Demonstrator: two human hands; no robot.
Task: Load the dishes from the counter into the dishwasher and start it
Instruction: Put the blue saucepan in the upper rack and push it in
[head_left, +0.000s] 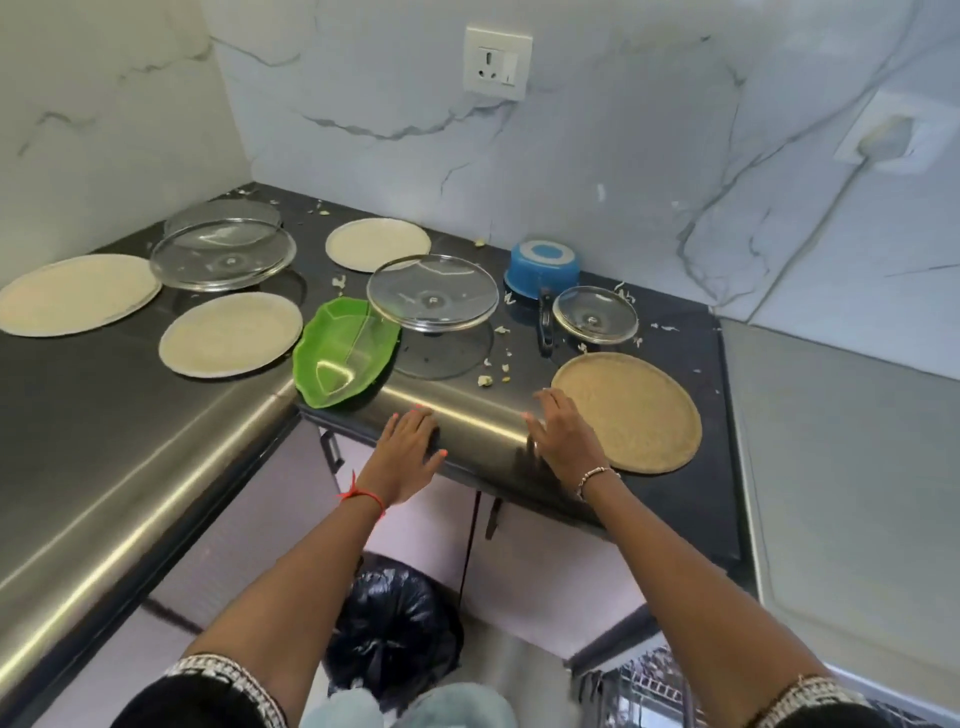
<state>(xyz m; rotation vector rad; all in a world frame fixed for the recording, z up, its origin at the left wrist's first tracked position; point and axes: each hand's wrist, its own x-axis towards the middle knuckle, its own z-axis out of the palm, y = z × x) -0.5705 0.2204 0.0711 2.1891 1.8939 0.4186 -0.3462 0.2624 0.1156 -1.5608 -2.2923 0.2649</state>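
Legible text, labels, brands, numbers, signs: none. No readable marking shows on the dishes, the tabletop, the wall socket, or any other surface in the head view.

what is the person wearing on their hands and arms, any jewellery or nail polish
The left hand has coral-orange nail polish, and a red thread is tied round its wrist. The right hand wears a thin pale beaded bracelet at the wrist. Both forearms are bare; short black sleeves with white patterned trim end at the upper arms.
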